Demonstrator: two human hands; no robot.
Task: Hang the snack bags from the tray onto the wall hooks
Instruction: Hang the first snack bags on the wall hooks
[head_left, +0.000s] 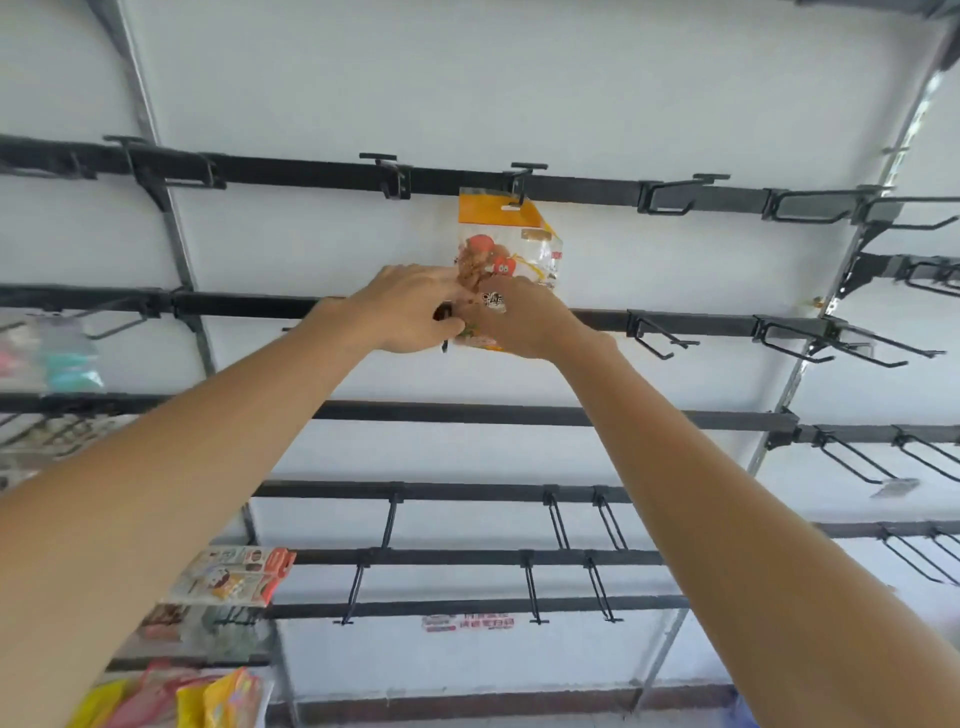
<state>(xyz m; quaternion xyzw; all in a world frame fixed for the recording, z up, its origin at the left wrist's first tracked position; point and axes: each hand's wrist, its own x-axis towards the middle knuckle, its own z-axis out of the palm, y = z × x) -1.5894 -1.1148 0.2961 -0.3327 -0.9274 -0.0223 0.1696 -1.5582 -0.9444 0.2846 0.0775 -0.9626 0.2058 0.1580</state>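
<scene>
A snack bag, clear with an orange header and an orange cartoon print, is seen just above the middle of the frame, held up against the white wall. Its header is raised to a black hook on the top rail. The hang hole in the header lies right at the hook's tip, but whether the hook has passed through it cannot be told.

The lower part of the bag is gripped by both hands at the centre of the frame. The left hand is closed on the bag's lower left side, with the fingers curled against the front and the thumb pressed at the bottom edge. The right hand is wrapped round the lower right corner with its back turned to the camera, so its fingertips are hidden behind the bag. The two hands are touching each other, and a short black prong is visible between them, in front of the second rail.

Further hooks are carried on the rails to the right of the bag. At the lower left of the frame a few packets are hung on a lower rail. Yellow and pink bags are seen in the bottom left corner. Blurred packets are seen at the left edge.
</scene>
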